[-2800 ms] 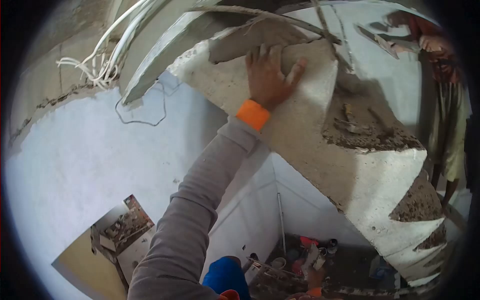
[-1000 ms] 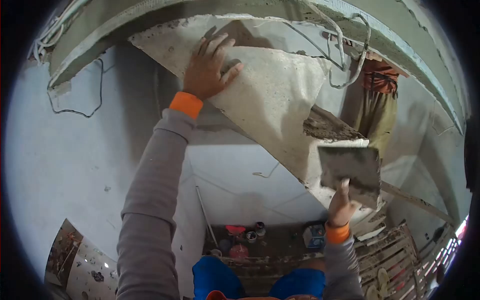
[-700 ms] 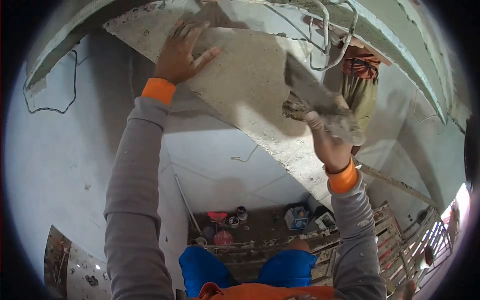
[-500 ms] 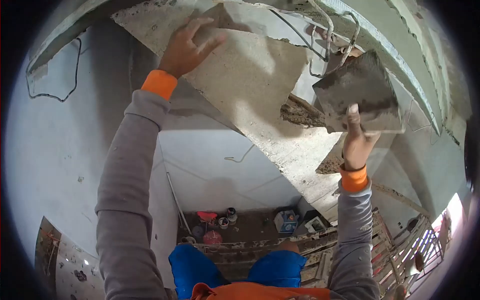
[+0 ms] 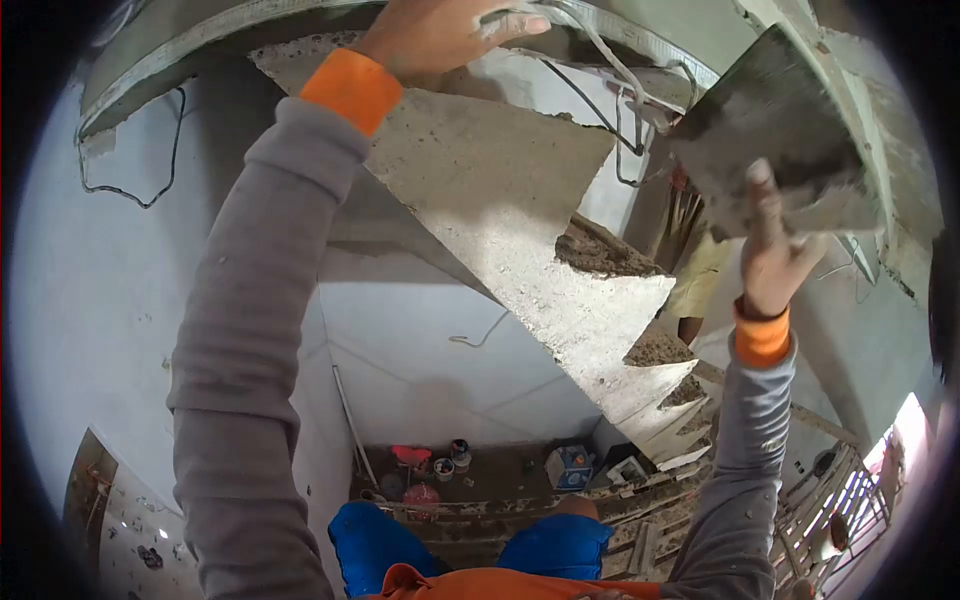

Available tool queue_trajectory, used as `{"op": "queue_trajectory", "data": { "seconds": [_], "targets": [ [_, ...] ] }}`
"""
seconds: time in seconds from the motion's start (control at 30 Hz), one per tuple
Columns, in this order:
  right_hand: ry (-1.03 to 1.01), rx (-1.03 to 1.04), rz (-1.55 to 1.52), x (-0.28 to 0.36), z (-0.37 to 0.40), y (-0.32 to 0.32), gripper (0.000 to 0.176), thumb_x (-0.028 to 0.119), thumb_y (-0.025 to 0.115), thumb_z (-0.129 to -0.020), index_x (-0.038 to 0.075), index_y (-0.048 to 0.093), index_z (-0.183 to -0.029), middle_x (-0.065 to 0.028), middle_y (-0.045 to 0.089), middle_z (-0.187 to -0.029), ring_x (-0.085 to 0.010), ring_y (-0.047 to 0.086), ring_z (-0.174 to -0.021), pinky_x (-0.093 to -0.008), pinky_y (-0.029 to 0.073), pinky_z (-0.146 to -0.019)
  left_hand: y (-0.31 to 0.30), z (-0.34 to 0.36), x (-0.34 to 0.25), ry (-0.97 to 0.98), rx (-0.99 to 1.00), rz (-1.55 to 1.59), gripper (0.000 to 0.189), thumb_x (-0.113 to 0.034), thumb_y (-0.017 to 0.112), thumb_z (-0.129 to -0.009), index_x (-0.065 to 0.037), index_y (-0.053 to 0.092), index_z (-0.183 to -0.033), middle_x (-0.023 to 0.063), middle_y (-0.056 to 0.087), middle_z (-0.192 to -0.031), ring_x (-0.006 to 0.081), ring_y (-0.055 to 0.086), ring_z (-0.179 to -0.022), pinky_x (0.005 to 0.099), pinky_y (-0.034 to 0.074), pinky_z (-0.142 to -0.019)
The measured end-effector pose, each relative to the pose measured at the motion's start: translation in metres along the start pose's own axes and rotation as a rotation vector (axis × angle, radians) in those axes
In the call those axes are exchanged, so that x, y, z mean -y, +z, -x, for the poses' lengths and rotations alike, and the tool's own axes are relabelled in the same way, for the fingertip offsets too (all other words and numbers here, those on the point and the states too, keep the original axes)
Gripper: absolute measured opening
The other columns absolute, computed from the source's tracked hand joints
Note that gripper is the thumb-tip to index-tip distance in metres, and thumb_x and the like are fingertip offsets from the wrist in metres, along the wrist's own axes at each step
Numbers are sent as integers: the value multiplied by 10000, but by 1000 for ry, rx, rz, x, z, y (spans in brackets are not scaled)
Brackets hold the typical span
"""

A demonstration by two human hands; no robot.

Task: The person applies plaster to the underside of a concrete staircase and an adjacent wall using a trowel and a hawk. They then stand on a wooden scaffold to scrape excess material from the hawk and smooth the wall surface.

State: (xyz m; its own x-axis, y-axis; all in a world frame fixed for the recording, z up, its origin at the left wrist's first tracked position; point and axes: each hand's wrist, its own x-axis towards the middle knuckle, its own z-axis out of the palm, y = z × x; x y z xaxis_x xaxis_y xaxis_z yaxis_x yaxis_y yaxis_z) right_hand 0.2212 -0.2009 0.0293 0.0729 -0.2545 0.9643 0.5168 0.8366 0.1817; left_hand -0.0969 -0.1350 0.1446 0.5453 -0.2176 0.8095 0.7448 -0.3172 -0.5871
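Observation:
My right hand [image 5: 775, 255] grips a flat, square board [image 5: 775, 140] smeared with dark wet mortar, its thumb on the mortared face. The board is tilted, beside the curved edge at the upper right. At the top, my left hand [image 5: 450, 35] has its fingers apart and nothing in it, near bent cables [image 5: 600, 50]. Below both hands, a concrete stair [image 5: 490, 210] with a jagged, stepped edge runs diagonally down to the right.
Behind the board a person's yellowish shorts [image 5: 695, 285] and a leg show. Wooden slats [image 5: 640, 530] lie below. On the floor far down stand a blue-and-white box [image 5: 569, 468], a red basin [image 5: 421, 496] and pots. A wire loop [image 5: 150, 203] hangs at the left wall.
My left hand has moved up and right to the cables. The board in my right hand has moved up and right, and the person behind it has come into view.

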Motion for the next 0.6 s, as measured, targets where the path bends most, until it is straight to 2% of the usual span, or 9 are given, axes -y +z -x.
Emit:
{"op": "queue_trajectory", "data": {
  "seconds": [0.1,0.13,0.2,0.23,0.27,0.37,0.5,0.53,0.6],
  "targets": [
    [-164,238,104,4,32,15,155,95,744,-805,21,637,-888,-54,626,-747,-160,581,-639,-291,460,-611,-2,-9,1,-20,142,-40,523,-502,490,-933,-153,561,-1315,137,512,-1383,314,465,-1286,594,208,-1107],
    [-201,309,105,-1,43,27,188,80,739,-784,22,628,-924,-74,635,-782,-189,604,-671,-321,480,-644,3,-12,-2,64,-33,-92,563,-543,488,-917,-117,597,-1270,163,600,-1262,340,561,-1164,550,348,-1033],
    [-214,367,111,-11,61,50,281,50,731,-742,25,611,-994,-113,651,-852,-247,649,-734,-383,520,-711,-1,-21,-13,-27,63,-49,568,-557,498,-906,-83,640,-1185,169,657,-1108,354,616,-1028,516,429,-918],
    [-195,366,119,-13,67,58,268,34,717,-724,16,609,-969,-124,646,-848,-261,646,-747,-373,517,-707,-5,-26,-18,-73,111,-30,576,-564,503,-900,-66,661,-1142,172,685,-1031,361,644,-959,499,470,-860],
    [-131,343,118,-15,71,63,258,67,727,-754,7,605,-973,-122,644,-848,-250,640,-740,-357,513,-697,-4,-27,-16,-4,46,-83,594,-592,512,-885,-37,696,-988,171,689,-835,368,659,-786,483,495,-703],
    [80,188,-31,-23,88,78,255,156,729,-836,-8,602,-986,-107,638,-851,-195,619,-733,-309,495,-670,-16,-29,-22,31,128,-110,620,-621,515,-875,-29,695,-912,181,672,-771,377,652,-749,473,494,-686],
    [400,28,-300,-13,108,95,290,255,686,-911,-12,608,-990,-66,631,-819,-109,581,-731,-258,470,-647,-1,-36,-20,19,107,-221,661,-652,516,-865,-17,695,-839,207,652,-715,388,644,-701,470,494,-660],
    [425,20,-282,-10,113,98,258,244,680,-917,0,614,-970,-26,617,-766,-83,563,-696,-245,458,-621,-2,-38,-23,-2,104,-222,666,-651,516,-867,-12,694,-815,210,647,-698,388,641,-689,470,492,-651],
    [532,-81,-437,3,121,114,241,245,668,-927,11,614,-934,-2,602,-739,-80,545,-658,-242,448,-599,-7,-41,-31,-38,122,-195,676,-649,514,-871,-4,689,-773,215,638,-674,387,634,-670,473,486,-639]
  ]
}}
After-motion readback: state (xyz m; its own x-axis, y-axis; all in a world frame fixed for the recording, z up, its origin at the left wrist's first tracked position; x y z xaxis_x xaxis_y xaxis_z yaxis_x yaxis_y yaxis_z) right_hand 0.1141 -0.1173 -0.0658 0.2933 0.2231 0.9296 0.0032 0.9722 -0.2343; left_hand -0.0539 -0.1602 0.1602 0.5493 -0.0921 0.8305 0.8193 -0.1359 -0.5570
